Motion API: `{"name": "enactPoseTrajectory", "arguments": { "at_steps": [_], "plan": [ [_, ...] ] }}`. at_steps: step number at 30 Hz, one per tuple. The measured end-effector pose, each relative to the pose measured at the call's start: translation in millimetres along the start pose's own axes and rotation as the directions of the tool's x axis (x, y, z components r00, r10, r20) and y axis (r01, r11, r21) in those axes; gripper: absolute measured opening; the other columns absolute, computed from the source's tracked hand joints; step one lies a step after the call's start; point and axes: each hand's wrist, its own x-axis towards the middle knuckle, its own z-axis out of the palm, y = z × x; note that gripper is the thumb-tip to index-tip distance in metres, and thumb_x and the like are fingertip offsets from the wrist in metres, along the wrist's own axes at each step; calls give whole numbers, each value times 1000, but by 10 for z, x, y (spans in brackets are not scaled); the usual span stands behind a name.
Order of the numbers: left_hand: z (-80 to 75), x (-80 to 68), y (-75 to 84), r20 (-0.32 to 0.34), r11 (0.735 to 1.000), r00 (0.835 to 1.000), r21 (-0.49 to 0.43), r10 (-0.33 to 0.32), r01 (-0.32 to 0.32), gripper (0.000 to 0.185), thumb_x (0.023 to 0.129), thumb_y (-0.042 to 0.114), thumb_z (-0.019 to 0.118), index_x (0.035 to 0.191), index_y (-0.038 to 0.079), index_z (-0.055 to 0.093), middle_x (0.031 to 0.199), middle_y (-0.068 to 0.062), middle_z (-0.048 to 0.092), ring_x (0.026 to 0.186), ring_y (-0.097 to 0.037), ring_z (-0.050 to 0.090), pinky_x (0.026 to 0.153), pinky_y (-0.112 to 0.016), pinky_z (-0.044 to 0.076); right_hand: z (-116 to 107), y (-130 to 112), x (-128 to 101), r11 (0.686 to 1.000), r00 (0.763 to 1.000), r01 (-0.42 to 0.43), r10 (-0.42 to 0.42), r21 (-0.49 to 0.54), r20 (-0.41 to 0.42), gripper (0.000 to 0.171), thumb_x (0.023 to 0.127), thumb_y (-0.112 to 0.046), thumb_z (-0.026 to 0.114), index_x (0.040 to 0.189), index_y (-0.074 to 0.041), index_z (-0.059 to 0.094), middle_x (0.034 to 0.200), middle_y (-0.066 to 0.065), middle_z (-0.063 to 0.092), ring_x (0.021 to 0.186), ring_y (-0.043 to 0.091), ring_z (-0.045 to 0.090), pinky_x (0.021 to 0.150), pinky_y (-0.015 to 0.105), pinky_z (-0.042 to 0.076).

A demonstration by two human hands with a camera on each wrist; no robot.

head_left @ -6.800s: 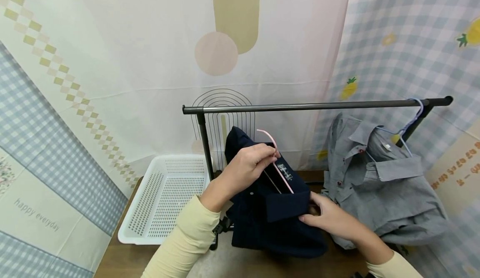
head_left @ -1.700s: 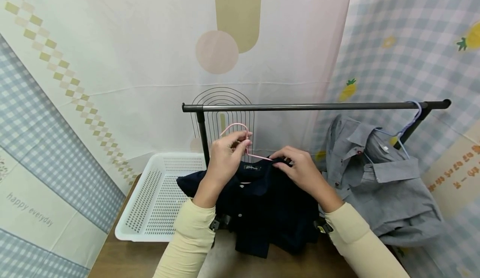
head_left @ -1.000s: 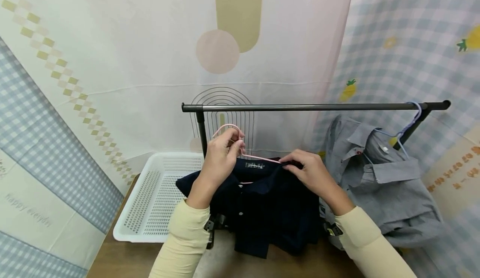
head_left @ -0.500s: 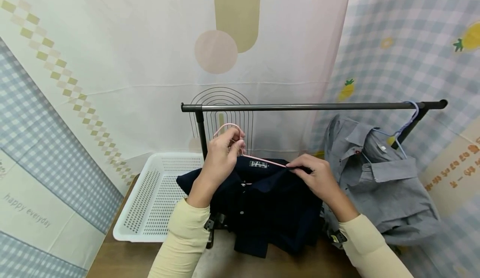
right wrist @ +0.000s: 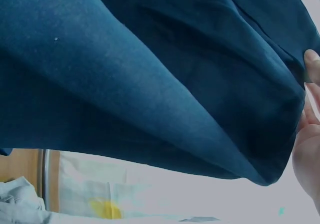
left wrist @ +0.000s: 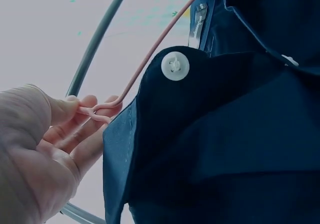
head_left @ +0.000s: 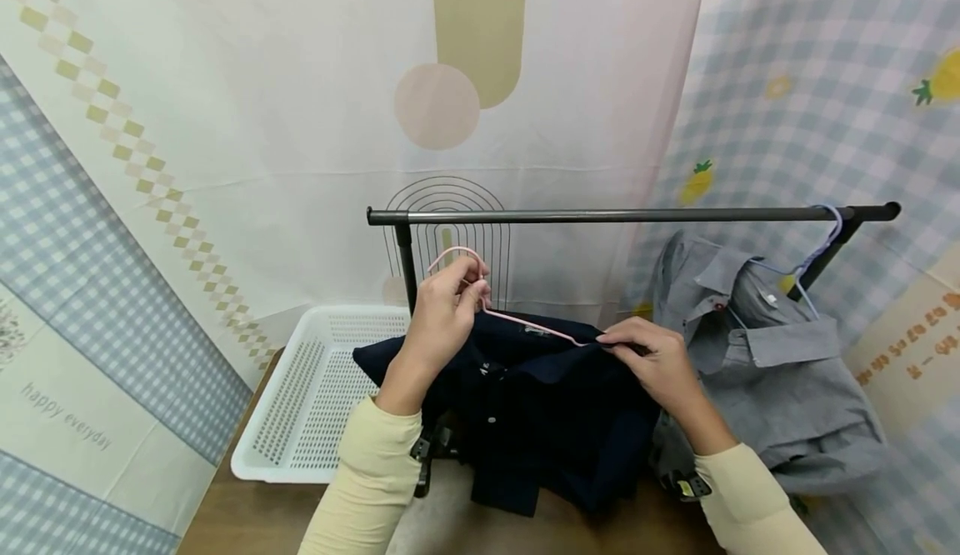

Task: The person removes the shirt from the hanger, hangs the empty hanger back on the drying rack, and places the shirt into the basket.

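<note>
A navy shirt [head_left: 540,405] hangs on a thin pink hanger [head_left: 525,322] below the black rail [head_left: 630,215]. My left hand [head_left: 446,317] pinches the hanger at the base of its hook [head_left: 453,253]; the left wrist view shows the pink wire [left wrist: 145,63] between thumb and fingers [left wrist: 75,129], beside a white button [left wrist: 175,65]. My right hand [head_left: 648,363] pinches the shirt's right shoulder at the hanger's end. In the right wrist view the navy shirt [right wrist: 150,83] fills the frame, my fingers [right wrist: 307,134] at its edge.
A grey shirt [head_left: 765,363] hangs on a blue hanger [head_left: 821,242] at the rail's right end. A white perforated basket [head_left: 322,388] sits on the wooden table [head_left: 247,522] to the left. Patterned curtains hang behind.
My right hand has slid rightwards and slightly down along the hanger arm to the shoulder, drawing the fabric over it. The left hand has kept its hold at the hook.
</note>
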Motion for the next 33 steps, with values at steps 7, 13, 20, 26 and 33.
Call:
{"name": "enactPoseTrajectory", "arguments": {
  "at_steps": [7, 13, 20, 26, 33],
  "plan": [
    [18, -21, 2, 3, 1000, 1000, -5, 8, -8, 6, 98, -6, 64, 104, -3, 65, 90, -14, 70, 76, -21, 74, 70, -24, 61, -70, 209, -164, 998, 999, -31, 32, 54, -26, 38, 74, 31, 71, 93, -1, 81, 94, 18, 75, 96, 3, 70, 81, 12, 54],
    [61, 29, -4, 14, 999, 999, -7, 37, -37, 6, 99, -4, 63, 104, -3, 64, 90, -14, 70, 75, -21, 73, 69, -23, 60, -140, 275, -249, 994, 995, -94, 96, 48, -32, 33, 80, 26, 70, 95, -2, 82, 98, 19, 75, 98, 2, 70, 82, 12, 53],
    [76, 52, -15, 5, 999, 1000, -16, 28, -28, 7, 97, -6, 65, 103, -3, 65, 89, -16, 72, 76, -24, 74, 68, -24, 61, -151, 316, -324, 986, 987, -134, 141, 98, -72, 30, 81, 28, 67, 94, 4, 80, 101, 8, 77, 98, 3, 71, 82, 13, 55],
    [58, 66, -23, 15, 999, 1000, -25, 21, -21, 5, 98, -5, 65, 102, -2, 66, 89, -15, 72, 77, -23, 74, 66, -23, 60, -137, 361, -366, 972, 976, -176, 193, 155, -100, 23, 84, 27, 65, 94, 10, 78, 104, -4, 76, 98, 5, 71, 84, 15, 57],
    [32, 56, -19, -11, 1000, 1000, -21, 7, -7, 6, 96, -5, 68, 101, -3, 68, 89, -15, 73, 76, -22, 76, 68, -23, 61, -120, 407, -417, 965, 968, -181, 208, 187, -137, 20, 83, 28, 65, 95, 16, 76, 105, -6, 77, 101, 3, 71, 88, 13, 55]
  ]
}}
